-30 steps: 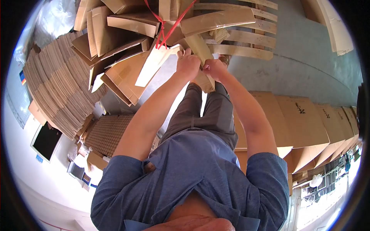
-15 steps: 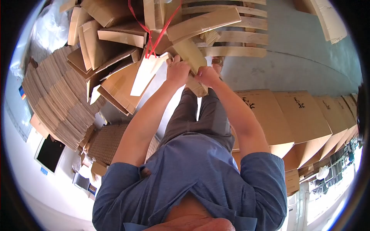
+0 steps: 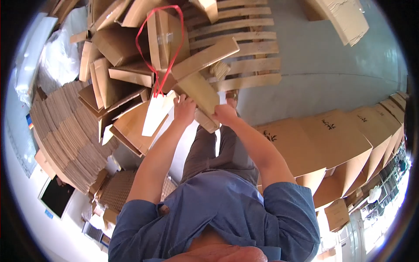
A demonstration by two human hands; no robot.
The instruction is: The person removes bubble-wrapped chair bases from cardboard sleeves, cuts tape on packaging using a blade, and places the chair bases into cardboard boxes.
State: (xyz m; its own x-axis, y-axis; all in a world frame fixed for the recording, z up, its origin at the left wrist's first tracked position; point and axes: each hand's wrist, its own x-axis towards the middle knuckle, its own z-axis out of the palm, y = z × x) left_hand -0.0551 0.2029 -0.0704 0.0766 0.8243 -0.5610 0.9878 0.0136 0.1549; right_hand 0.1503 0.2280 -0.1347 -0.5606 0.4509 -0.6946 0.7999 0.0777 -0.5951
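Observation:
An opened cardboard box (image 3: pixel 199 92) with a yellowish inner face lies tilted in front of my legs, one flap pointing down toward me. My left hand (image 3: pixel 184 109) grips its left edge, fingers bent over the board. On the opposite edge, my right hand (image 3: pixel 225 114) is closed round the cardboard, its fingertips partly hidden. A red strap loop (image 3: pixel 180 32) stands up just beyond my left hand, over other cardboard pieces. Beside that hand is a brightly lit white panel (image 3: pixel 152 120).
Loose cardboard boxes (image 3: pixel 118 46) pile up at the left, beside a tall stack of flattened cartons (image 3: pixel 65 131). A slatted wooden pallet (image 3: pixel 255 65) lies ahead. Open cartons with black print (image 3: pixel 336 131) line the right. Another cardboard piece (image 3: pixel 345 19) is at the far right.
The view has tilted, so everything ahead sits lower and slightly left. Both hands remain on the cardboard box, and my left hand's fingers look a little more spread along the edge.

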